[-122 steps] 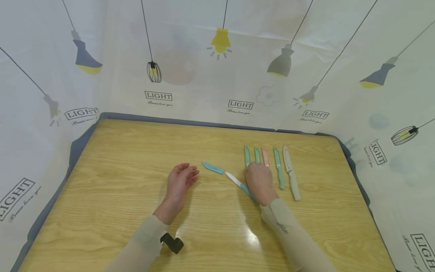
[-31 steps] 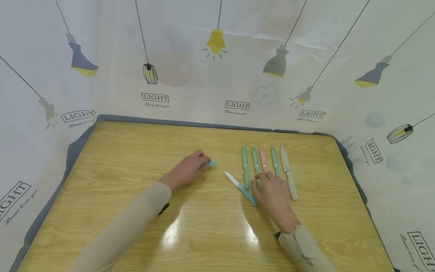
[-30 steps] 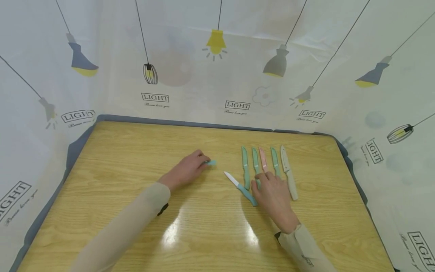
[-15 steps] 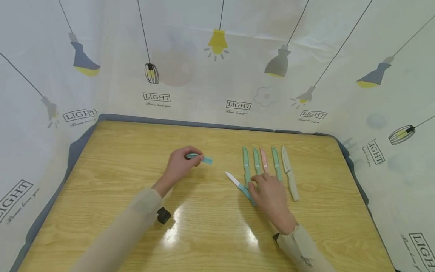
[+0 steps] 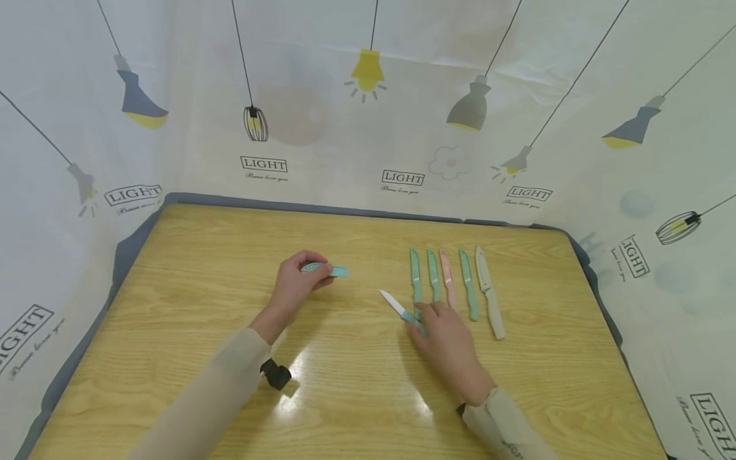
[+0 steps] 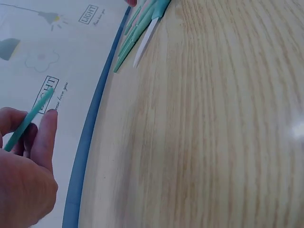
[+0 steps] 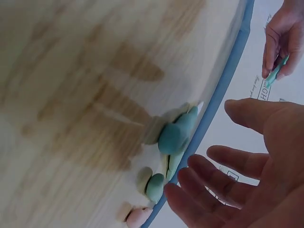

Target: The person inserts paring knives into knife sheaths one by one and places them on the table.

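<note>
My left hand (image 5: pixel 292 284) pinches a light-blue knife sheath (image 5: pixel 339 271) between thumb and fingers, raised over the left-centre of the table. In the left wrist view the sheath (image 6: pixel 32 116) shows edge-on in the hand (image 6: pixel 28 178). A small knife (image 5: pixel 393 302) with a white blade and blue handle lies bare on the table, blade pointing up and left. Over its handle hovers my right hand (image 5: pixel 448 342), hiding part of it in the head view. The right wrist view shows that hand (image 7: pixel 247 175) with fingers spread, apart from the blue handle (image 7: pixel 171 137).
Right of the bare knife, sheathed knives lie in a row: green ones (image 5: pixel 415 271), a pink one (image 5: pixel 446 268) and a larger cream one (image 5: pixel 491 300). The wooden table (image 5: pixel 201 255) ends against a wall sheet (image 5: pixel 333 166) printed with lamps.
My left hand has picked the blue sheath off the table and drawn it left. The right hand has moved from the green and pink knives to above the blue knife's handle.
</note>
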`<action>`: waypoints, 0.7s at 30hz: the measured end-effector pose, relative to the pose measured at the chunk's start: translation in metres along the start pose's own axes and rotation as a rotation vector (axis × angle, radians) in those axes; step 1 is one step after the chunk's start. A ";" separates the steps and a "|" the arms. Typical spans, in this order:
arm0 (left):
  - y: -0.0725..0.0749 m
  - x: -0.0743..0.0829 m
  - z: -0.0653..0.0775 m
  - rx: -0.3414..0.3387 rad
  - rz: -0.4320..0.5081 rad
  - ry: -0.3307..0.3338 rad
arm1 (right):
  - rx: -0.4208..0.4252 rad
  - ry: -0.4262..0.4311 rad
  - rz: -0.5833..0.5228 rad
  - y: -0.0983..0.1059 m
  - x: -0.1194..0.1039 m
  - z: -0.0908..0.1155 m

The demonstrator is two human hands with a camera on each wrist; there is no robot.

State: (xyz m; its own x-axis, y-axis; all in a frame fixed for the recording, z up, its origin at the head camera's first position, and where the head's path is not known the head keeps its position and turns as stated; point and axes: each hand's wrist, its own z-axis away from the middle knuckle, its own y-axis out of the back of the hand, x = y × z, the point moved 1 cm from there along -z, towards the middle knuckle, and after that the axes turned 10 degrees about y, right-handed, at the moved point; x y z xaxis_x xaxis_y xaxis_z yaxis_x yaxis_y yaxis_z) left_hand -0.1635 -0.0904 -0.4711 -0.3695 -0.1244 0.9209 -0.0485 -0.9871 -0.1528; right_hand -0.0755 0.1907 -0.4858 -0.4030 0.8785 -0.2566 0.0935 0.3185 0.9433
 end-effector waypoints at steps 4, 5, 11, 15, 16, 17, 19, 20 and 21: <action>0.001 -0.003 0.001 0.002 0.024 0.021 | -0.026 0.001 0.013 -0.004 -0.005 0.001; 0.002 -0.004 0.001 0.003 0.015 0.022 | -0.029 0.000 0.016 -0.005 -0.006 0.001; 0.005 -0.008 0.003 -0.008 -0.015 0.012 | -0.042 -0.012 0.068 -0.010 -0.009 0.000; 0.005 -0.007 0.005 -0.006 -0.029 0.011 | -0.054 -0.016 0.098 -0.012 -0.010 -0.001; 0.005 -0.007 0.005 -0.004 -0.036 0.011 | -0.056 -0.018 0.099 -0.013 -0.010 -0.002; 0.005 -0.007 0.005 -0.004 -0.039 0.011 | -0.055 -0.019 0.101 -0.013 -0.010 -0.002; 0.005 -0.007 0.006 -0.003 -0.045 0.011 | -0.053 -0.022 0.102 -0.014 -0.010 -0.002; 0.005 -0.007 0.006 -0.001 -0.045 0.011 | -0.051 -0.021 0.103 -0.015 -0.010 -0.002; 0.005 -0.007 0.006 0.001 -0.046 0.011 | -0.049 -0.019 0.104 -0.015 -0.010 -0.003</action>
State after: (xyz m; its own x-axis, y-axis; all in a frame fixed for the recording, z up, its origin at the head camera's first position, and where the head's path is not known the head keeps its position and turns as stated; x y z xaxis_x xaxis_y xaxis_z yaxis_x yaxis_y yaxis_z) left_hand -0.1553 -0.0948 -0.4762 -0.3775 -0.0776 0.9228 -0.0650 -0.9918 -0.1100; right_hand -0.0752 0.1759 -0.4968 -0.3757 0.9127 -0.1605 0.0892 0.2080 0.9741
